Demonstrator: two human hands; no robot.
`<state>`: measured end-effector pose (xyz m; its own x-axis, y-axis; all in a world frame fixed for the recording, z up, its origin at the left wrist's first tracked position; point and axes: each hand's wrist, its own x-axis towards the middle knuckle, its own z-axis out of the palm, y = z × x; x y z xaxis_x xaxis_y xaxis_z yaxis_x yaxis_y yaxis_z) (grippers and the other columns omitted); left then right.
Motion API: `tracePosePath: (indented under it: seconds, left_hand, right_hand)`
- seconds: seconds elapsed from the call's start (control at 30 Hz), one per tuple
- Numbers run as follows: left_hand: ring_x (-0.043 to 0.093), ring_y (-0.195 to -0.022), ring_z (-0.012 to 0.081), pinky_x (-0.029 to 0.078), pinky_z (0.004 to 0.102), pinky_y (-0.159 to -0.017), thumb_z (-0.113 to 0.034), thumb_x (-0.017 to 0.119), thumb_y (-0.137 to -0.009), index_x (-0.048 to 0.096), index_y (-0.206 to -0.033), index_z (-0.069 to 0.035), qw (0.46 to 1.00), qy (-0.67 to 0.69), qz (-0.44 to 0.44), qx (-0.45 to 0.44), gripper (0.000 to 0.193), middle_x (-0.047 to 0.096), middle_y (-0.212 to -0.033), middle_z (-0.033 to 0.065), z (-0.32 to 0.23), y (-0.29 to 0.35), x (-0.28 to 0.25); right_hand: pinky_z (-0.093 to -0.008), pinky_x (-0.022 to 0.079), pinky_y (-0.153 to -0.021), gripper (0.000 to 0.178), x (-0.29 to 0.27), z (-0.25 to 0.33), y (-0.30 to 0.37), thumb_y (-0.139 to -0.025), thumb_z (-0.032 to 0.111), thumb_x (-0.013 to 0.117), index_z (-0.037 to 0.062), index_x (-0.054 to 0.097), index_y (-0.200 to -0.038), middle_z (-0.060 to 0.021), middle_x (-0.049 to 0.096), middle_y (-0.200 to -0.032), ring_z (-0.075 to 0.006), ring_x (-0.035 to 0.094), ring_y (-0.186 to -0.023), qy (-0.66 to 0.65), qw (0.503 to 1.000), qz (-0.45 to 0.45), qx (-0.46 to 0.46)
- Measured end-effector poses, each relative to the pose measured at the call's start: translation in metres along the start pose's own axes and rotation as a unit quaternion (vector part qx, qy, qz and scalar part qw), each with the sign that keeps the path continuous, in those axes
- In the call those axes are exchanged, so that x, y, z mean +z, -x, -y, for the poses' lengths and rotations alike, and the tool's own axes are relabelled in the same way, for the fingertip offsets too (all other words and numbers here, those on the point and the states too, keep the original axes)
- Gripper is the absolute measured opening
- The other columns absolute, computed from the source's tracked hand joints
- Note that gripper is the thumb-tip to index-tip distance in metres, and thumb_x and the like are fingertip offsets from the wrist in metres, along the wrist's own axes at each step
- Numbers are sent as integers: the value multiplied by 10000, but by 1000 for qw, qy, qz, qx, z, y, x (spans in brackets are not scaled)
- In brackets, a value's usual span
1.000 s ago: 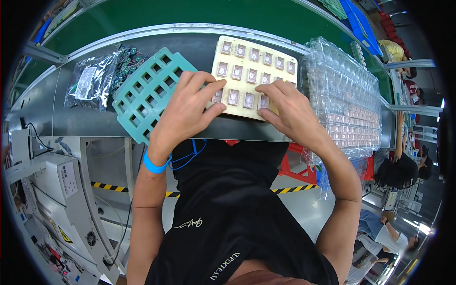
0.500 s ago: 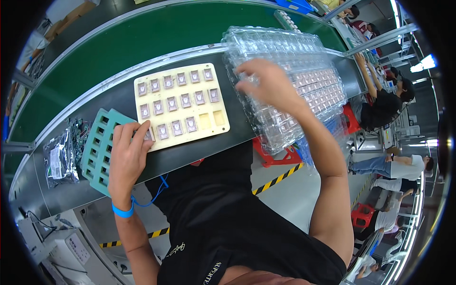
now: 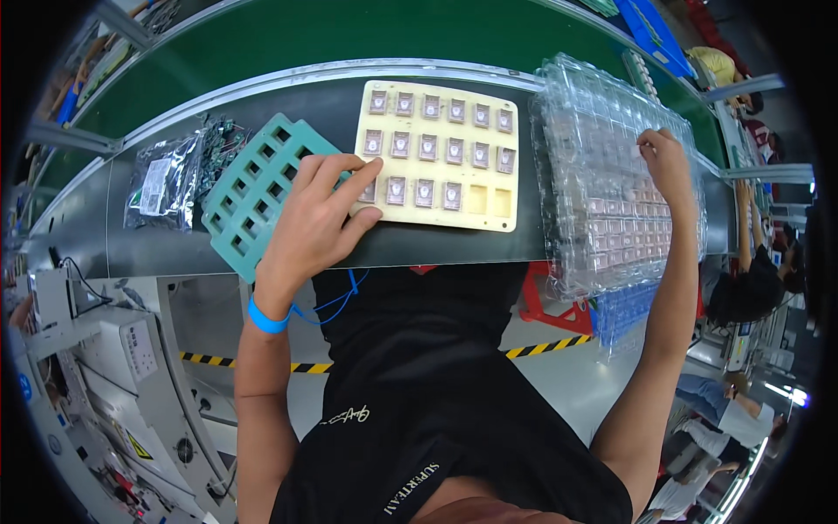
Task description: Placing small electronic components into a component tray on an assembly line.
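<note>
A cream tray (image 3: 436, 214) lies on the dark bench, with small clear pinkish square pieces (image 3: 424, 194) in most of its pockets. Two pockets at its near right corner hold nothing. My left hand (image 3: 314, 214) rests at the tray's near left corner, thumb and index finger apart on either side of a piece there. To the right, a stack of clear plastic blister trays (image 3: 611, 122) overhangs the bench edge, with rows of similar pieces in its nearer part. Over this stack my right hand (image 3: 668, 170) is closed in a pinch; what its fingertips hold, if anything, I cannot make out.
Partly under my left hand lies a green tray (image 3: 240, 223) with square holes. Left of it are a silver bag (image 3: 161, 183) and a heap of small circuit boards (image 3: 223, 140). A green conveyor belt (image 3: 393, 35) runs behind the bench. Red stools (image 3: 559, 306) stand below.
The view has turned, so the bench things appear shifted right. My right hand has gone from spread fingers at the blister stack's left side to a pinch over its middle. My left hand stays at the cream tray's corner.
</note>
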<state>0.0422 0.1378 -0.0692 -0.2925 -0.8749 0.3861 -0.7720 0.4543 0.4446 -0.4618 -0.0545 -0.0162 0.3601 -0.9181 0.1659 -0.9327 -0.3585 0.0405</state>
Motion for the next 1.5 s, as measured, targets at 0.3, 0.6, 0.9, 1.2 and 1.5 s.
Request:
tracePosePath:
  seconds: [0.3, 0.6, 0.9, 1.2, 1.5]
  left_hand:
    - [547, -1079, 278, 437, 417, -934, -138, 801, -795, 731, -1153, -112, 996, 12, -72, 56, 366, 631, -1122, 46, -30, -16, 27]
    - [528, -1058, 244, 401, 410, -871, -197, 808, -798, 716, -1168, -90, 996, 15, -43, 73, 396, 614, -1096, 22, -53, -35, 47]
    - [530, -1073, 278, 408, 437, -909, -129, 787, -792, 695, -1101, -73, 994, -38, 65, 76, 328, 597, -1053, 55, -64, -59, 54]
    - [525, -1067, 291, 417, 433, -927, -138, 805, -797, 705, -1185, -70, 993, -46, 71, 88, 406, 611, -1134, 58, -66, -59, 54]
    - [522, -1022, 269, 423, 418, -886, -149, 819, -799, 730, -1170, -85, 998, -29, -9, 50, 388, 620, -1072, 32, -52, -40, 35]
  right_hand:
    - [-409, 578, -750, 184, -26, 229, 23, -844, 3, 641, 68, 647, -1016, -113, 661, -1021, -331, 696, -917, -163, 945, 70, -274]
    - [-450, 574, -741, 244, -19, 222, 31, -814, -16, 650, 51, 666, -1048, -133, 657, -985, -362, 693, -877, -242, 936, 4, -255]
    - [-382, 548, -733, 137, -41, 103, 69, -940, 31, 667, 44, 723, -1064, -158, 710, -971, -337, 700, -824, -189, 979, -72, 28]
    - [-466, 534, -814, 161, -8, 25, 85, -901, 127, 675, 45, 745, -1020, -171, 712, -951, -385, 679, -865, -130, 987, -33, 85]
    - [-434, 534, -778, 140, -3, 2, 68, -890, 79, 663, 57, 749, -998, -152, 675, -930, -341, 689, -866, -59, 996, 31, 55]
